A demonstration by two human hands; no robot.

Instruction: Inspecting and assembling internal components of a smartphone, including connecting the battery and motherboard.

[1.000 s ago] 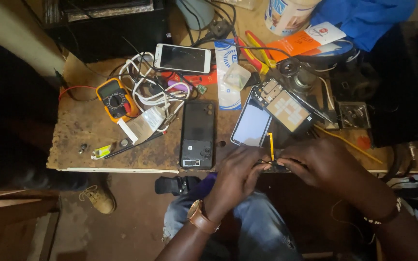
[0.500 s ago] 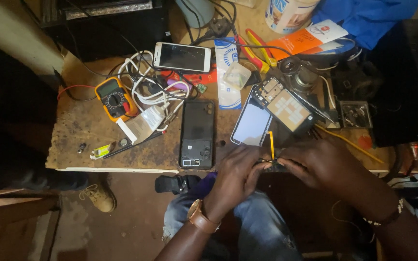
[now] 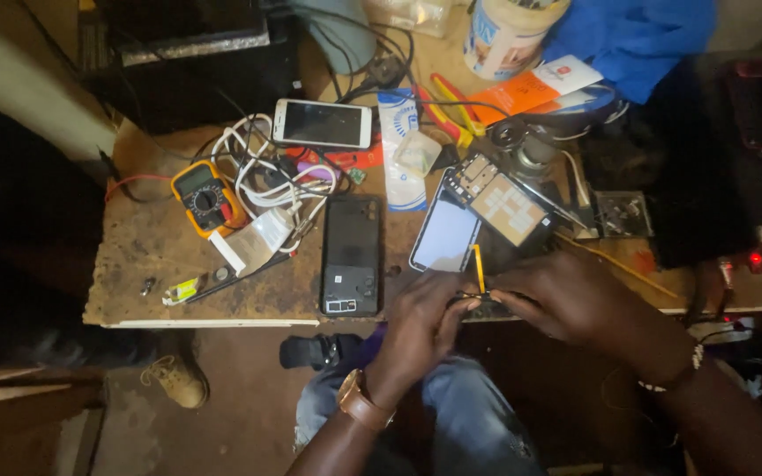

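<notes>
**Two hands pinch a small dark part at the bench edge**

A small dark part (image 3: pixel 467 298) sits at the near edge of the bench (image 3: pixel 143 256), held between both hands; what it is cannot be told. The left hand (image 3: pixel 421 330) closes its fingers (image 3: pixel 445 300) on it from the left, and the right hand (image 3: pixel 566 295) grips it from the right, fingertips nearly touching the left's. A thin yellow strip (image 3: pixel 479 269) stands up just above the part.

Just behind the hands lies an opened phone (image 3: pixel 497 201), its circuit board showing, with a pale blue screen panel (image 3: pixel 445 236) leaning against its left side. Left of that rests a black phone (image 3: pixel 351 254), back up. Farther left are a tangle of white cables (image 3: pixel 266 176) and a yellow multimeter (image 3: pixel 206 197). A white phone (image 3: pixel 322 123) lies face up toward the back of the bench. At the far side are a blue cloth (image 3: pixel 632 35), an orange card (image 3: pixel 522 92) and a pale tub (image 3: pixel 509 35). Below the bench edge, blue jeans (image 3: pixel 469 414) cover the person's knees, and a tan shoe (image 3: pixel 176 379) rests on the floor to the left.
</notes>
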